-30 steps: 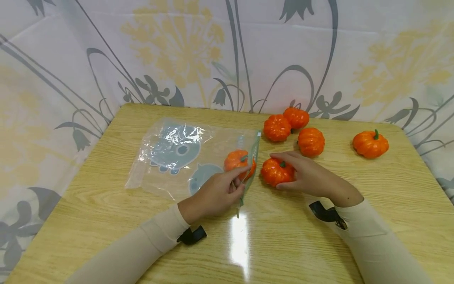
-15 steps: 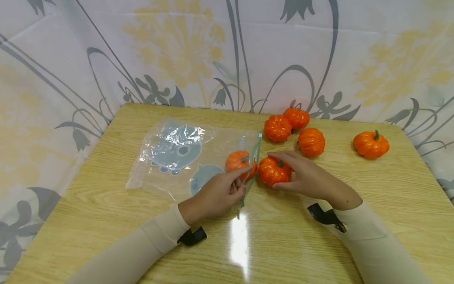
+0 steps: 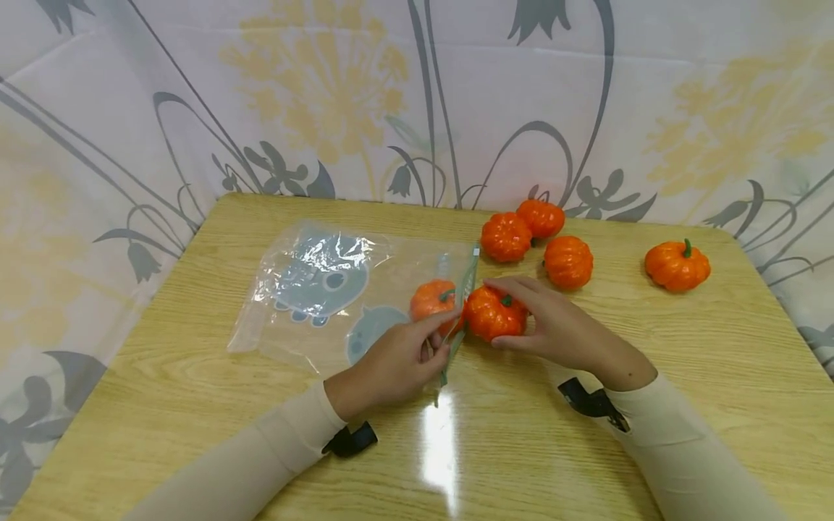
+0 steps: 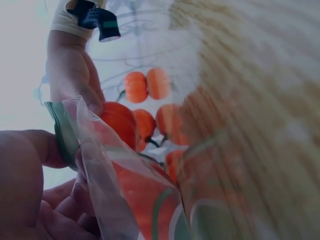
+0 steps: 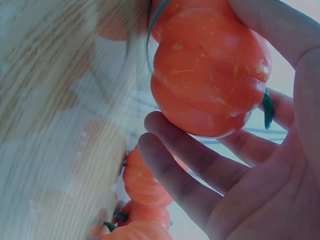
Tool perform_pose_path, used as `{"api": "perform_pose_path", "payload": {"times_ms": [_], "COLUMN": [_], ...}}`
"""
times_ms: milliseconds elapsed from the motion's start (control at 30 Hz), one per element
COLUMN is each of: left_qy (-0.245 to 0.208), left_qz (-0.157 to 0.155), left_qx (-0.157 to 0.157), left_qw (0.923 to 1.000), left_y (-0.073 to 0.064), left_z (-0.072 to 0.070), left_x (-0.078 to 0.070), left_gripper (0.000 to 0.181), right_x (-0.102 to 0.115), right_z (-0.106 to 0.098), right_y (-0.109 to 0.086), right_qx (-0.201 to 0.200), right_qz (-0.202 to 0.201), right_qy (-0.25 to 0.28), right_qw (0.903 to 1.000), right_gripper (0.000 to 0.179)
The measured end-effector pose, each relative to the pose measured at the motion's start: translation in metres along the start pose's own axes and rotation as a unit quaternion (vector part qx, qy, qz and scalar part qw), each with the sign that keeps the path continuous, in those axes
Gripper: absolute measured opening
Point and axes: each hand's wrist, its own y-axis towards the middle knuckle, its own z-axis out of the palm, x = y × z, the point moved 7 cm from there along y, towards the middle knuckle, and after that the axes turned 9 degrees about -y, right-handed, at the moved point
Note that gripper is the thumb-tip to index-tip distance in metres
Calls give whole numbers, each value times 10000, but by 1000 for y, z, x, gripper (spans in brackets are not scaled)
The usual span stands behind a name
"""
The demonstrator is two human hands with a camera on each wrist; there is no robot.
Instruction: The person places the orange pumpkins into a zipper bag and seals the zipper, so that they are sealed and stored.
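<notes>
Seen from the head, an orange pumpkin (image 3: 493, 315) is gripped by the right hand (image 3: 557, 325) at the green-edged mouth of a clear plastic bag (image 3: 319, 278), whose opening is pinched by the left hand (image 3: 394, 362). A second pumpkin (image 3: 430, 299) is seen inside, just within the mouth. Three further pumpkins (image 3: 568, 263) are clustered beyond the right hand, and a lone pumpkin (image 3: 677, 266) is set well apart to the right on a wood-grain table (image 3: 195, 412), backed by a flowered cloth (image 3: 495, 87). From the left wrist, the bag's edge is shown caught between the left thumb and fingers, with the second pumpkin visible through the film and the gripped one seen past the opening. From the right wrist, the pumpkin is held between thumb and fingers, its green stem turned toward the palm; whether the bag's edge is touched by it cannot be told
</notes>
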Motion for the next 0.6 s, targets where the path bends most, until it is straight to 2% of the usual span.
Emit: {"api": "perform_pose_path", "payload": {"times_ms": [367, 600], "left_qy": [-73, -140], "left_qz": [-67, 26], "left_qx": [1, -85], "left_qw": [10000, 9999], "left_y": [0, 0], "left_z": [1, 0], "left_x": [1, -1], "left_gripper": [51, 52], "right_x": [3, 4], "right_z": [3, 4], "right_y": [2, 5], "right_qx": [-133, -281], "right_qz": [-26, 14], "right_qy": [101, 352], "right_qw": [9999, 9990], "right_gripper": [80, 84]}}
